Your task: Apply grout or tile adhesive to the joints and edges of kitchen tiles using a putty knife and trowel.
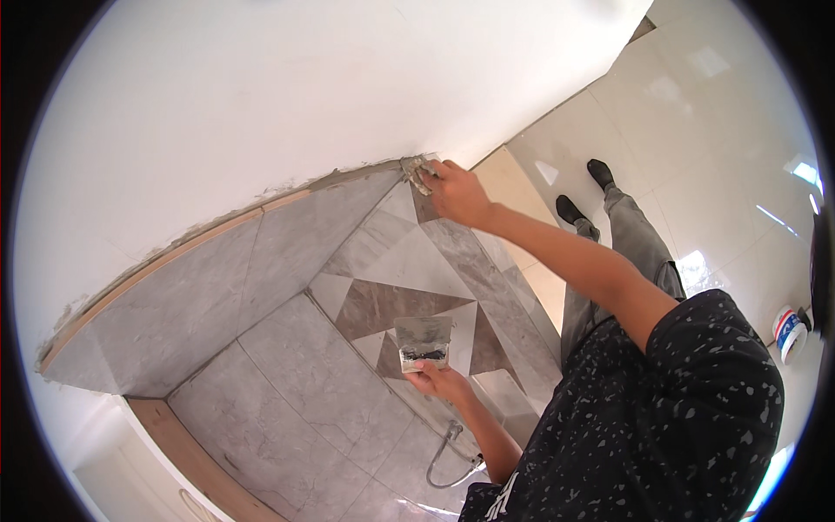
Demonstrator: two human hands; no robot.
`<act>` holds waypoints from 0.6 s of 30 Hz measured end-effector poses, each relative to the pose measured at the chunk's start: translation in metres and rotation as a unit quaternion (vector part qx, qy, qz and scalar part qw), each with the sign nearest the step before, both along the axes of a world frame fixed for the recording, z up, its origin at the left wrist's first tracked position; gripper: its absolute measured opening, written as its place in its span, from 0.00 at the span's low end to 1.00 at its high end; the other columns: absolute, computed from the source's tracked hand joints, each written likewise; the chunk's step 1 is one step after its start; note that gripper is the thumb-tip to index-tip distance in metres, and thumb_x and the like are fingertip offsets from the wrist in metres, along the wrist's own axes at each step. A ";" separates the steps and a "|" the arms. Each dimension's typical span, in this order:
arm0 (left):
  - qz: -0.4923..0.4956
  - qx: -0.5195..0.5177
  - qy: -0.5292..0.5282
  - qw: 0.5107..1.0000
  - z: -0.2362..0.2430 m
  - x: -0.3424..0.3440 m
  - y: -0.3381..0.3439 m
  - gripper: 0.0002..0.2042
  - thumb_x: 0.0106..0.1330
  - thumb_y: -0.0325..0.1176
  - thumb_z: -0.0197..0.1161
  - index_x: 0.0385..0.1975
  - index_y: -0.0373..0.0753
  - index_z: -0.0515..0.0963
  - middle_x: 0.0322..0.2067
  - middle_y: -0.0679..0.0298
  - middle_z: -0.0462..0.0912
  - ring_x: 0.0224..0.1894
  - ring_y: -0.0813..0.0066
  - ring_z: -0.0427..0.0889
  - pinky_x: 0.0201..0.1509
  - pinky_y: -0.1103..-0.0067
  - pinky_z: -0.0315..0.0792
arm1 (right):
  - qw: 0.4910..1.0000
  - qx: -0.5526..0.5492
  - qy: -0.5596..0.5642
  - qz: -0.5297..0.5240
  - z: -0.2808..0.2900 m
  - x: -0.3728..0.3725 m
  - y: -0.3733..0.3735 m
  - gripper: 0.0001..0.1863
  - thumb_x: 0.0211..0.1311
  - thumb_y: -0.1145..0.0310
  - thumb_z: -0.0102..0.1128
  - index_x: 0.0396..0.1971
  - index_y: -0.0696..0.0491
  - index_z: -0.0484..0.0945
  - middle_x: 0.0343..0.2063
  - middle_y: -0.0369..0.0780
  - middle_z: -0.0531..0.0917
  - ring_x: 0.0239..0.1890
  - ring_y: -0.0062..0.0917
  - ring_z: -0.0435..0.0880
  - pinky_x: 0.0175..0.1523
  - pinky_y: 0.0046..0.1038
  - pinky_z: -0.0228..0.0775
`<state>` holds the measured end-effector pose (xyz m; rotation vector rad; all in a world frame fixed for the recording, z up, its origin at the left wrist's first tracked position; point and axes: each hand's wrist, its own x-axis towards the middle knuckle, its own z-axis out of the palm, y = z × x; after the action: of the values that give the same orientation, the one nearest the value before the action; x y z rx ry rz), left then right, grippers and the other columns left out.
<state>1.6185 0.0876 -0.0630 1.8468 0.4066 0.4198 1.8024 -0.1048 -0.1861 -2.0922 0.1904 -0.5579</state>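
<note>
My right hand (461, 193) is closed on a small, putty-smeared tool (417, 173), held against the corner where the white wall (261, 104) meets the tiles; its exact shape is hard to make out. Rough grey filler (344, 174) runs along the wall's lower edge, above a light wooden strip (174, 266) and grey tiles. Lower down, over the patterned tile surface (374, 306), my left hand (432, 384) grips a flat rectangular scraper (424, 333) with dark grey paste on it.
A metal hose and tap fitting (450, 439) sit below my left arm. A wooden-edged white recess (148, 422) is at lower left. My feet (572, 209) stand on a pale tiled floor (661, 139) at right, with a white, red and blue bucket (790, 335) behind me.
</note>
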 end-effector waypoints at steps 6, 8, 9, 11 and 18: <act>-0.003 0.015 0.029 0.999 -0.004 0.002 -0.004 0.20 0.66 0.45 0.51 0.43 0.30 0.63 0.41 0.57 0.69 0.41 0.75 0.68 0.46 0.80 0.67 | 0.999 0.045 0.007 0.020 0.002 -0.007 -0.038 0.20 0.38 0.77 0.56 0.38 0.55 0.79 0.32 0.37 0.75 0.33 0.30 0.74 0.35 0.29 0.72; -0.012 0.009 0.024 1.000 -0.001 0.006 -0.015 0.20 0.67 0.44 0.50 0.43 0.30 0.62 0.41 0.57 0.69 0.42 0.75 0.68 0.46 0.80 0.67 | 0.999 0.052 -0.011 0.011 0.000 -0.002 -0.019 0.19 0.38 0.77 0.55 0.38 0.54 0.79 0.30 0.37 0.75 0.33 0.29 0.74 0.35 0.29 0.72; -0.013 0.012 0.025 1.000 0.000 0.006 -0.015 0.20 0.67 0.44 0.50 0.43 0.30 0.62 0.41 0.57 0.69 0.42 0.75 0.68 0.46 0.80 0.67 | 0.998 0.061 -0.031 0.006 -0.003 0.000 -0.011 0.19 0.39 0.77 0.55 0.37 0.53 0.80 0.28 0.36 0.76 0.34 0.29 0.74 0.35 0.29 0.72; -0.013 0.023 0.021 0.999 0.001 0.002 -0.005 0.19 0.68 0.43 0.50 0.45 0.30 0.62 0.42 0.56 0.68 0.43 0.74 0.69 0.47 0.78 0.68 | 0.997 0.055 0.014 0.052 0.004 -0.006 -0.019 0.19 0.39 0.77 0.55 0.37 0.53 0.80 0.29 0.37 0.76 0.34 0.29 0.74 0.36 0.29 0.72; -0.017 -0.015 0.038 0.999 -0.003 0.007 -0.018 0.20 0.67 0.42 0.51 0.47 0.30 0.61 0.46 0.54 0.67 0.46 0.70 0.69 0.49 0.74 0.68 | 0.995 0.092 0.028 -0.006 -0.043 -0.013 -0.032 0.19 0.41 0.77 0.55 0.39 0.52 0.79 0.34 0.37 0.77 0.34 0.30 0.74 0.36 0.30 0.73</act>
<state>1.6254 0.0692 -0.0662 1.8409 0.4313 0.3198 1.7893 -0.1368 -0.2286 -1.9297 0.2767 -0.4700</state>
